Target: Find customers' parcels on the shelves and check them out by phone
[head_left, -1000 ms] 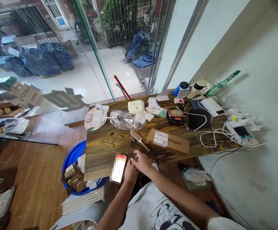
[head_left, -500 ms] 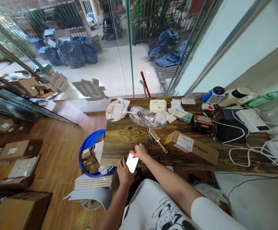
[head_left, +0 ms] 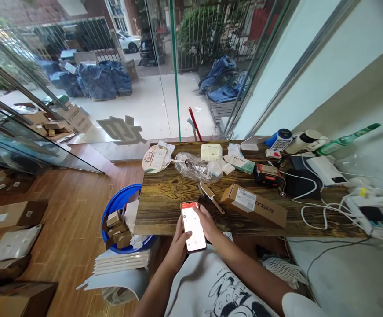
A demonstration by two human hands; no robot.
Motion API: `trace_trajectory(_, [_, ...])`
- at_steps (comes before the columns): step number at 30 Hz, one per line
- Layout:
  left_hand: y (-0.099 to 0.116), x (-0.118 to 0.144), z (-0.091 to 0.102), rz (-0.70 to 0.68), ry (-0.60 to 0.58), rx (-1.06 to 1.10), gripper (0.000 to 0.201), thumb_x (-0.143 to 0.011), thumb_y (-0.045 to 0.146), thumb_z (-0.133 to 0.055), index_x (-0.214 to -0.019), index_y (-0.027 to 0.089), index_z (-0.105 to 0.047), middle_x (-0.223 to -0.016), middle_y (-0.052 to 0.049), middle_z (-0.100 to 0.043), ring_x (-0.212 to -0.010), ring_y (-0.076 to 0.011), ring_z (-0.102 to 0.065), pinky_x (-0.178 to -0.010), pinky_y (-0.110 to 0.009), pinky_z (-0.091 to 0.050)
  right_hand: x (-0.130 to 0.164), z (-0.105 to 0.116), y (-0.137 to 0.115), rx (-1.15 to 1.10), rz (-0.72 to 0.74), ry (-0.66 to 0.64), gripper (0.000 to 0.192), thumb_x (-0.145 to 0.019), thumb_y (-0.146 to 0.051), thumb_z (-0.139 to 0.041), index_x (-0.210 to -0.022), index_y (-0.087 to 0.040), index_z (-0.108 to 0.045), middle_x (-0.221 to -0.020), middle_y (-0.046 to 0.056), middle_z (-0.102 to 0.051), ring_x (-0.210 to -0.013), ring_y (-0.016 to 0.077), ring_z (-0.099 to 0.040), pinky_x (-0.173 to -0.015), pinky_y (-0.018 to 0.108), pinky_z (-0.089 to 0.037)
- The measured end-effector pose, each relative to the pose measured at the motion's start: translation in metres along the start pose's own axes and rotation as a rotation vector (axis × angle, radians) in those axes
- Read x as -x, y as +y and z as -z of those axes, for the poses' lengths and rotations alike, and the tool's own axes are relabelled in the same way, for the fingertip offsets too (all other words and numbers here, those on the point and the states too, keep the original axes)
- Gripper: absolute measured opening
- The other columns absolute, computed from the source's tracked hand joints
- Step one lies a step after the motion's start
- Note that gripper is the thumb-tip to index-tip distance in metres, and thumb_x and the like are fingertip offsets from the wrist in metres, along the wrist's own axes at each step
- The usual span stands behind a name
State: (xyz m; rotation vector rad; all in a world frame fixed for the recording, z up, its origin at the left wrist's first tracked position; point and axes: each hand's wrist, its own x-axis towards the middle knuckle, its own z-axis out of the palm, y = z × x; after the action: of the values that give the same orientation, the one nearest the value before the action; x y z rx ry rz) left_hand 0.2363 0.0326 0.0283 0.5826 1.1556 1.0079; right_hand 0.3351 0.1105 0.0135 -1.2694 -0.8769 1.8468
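A smartphone (head_left: 195,226) with a bright white screen and a red strip along its top is held upright in front of my shirt, at the near edge of the wooden table. My left hand (head_left: 179,240) wraps round its left side, thumb on the screen. At the upper right side, my right hand (head_left: 207,220) grips the phone, with its thumb over the screen near the top. Just beyond the right hand lie a knife (head_left: 207,192) with a wooden handle and dark scissors (head_left: 202,193), the scissors partly hidden.
A cardboard box (head_left: 260,209) lies right of the knife. Crumpled clear plastic (head_left: 198,167), a round fan (head_left: 156,159) and a tissue pack (head_left: 211,152) are farther back. White cables (head_left: 313,209) tangle at right. A blue bin (head_left: 112,202) stands left of the table, beside floor boxes (head_left: 13,216).
The phone has come up closer to me and turned more upright, its screen facing me. My right hand has moved down and right, onto the phone's side. The camera view has shifted slightly.
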Motion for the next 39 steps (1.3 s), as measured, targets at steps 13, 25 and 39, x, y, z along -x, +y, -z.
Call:
trace_trajectory(13, [0.025, 0.003, -0.043, 0.178, -0.359, 0.004, 0.083, -0.072, 0.047, -0.051, -0.144, 0.04, -0.01, -0.14, -0.005, -0.041, -0.105, -0.0304, -0.053, -0.053, -0.029, -0.051, 0.042, 0.037, -0.049, -0.317, 0.104, 0.2, 0.038, -0.064, -0.055, -0.067, -0.081, -0.022, -0.055, -0.062, -0.004, -0.061, -0.058, 0.0158, -0.056, -0.058, 0.028, -0.043])
trace_trajectory(25, [0.027, 0.006, -0.074, 0.227, -0.239, -0.393, 0.085, -0.07, 0.059, -0.036, -0.147, 0.027, -0.017, -0.121, -0.013, -0.056, -0.089, -0.0284, -0.06, -0.058, -0.035, -0.048, 0.069, 0.076, -0.041, -0.263, 0.113, 0.189, 0.043, -0.068, -0.059, -0.065, -0.085, -0.019, -0.063, -0.069, 0.0, -0.067, -0.067, 0.0189, -0.061, -0.064, 0.031, -0.045])
trace_trajectory(39, [0.018, -0.006, -0.084, 0.247, -0.4, 0.13, 0.082, -0.067, 0.023, -0.048, -0.145, 0.032, -0.022, -0.137, -0.003, -0.046, -0.114, -0.0267, -0.048, -0.086, -0.036, -0.045, 0.097, 0.101, -0.054, -0.194, 0.053, 0.161, 0.045, -0.068, -0.059, -0.063, -0.088, -0.02, -0.064, -0.079, 0.002, -0.07, -0.073, 0.0203, -0.061, -0.057, 0.028, -0.04])
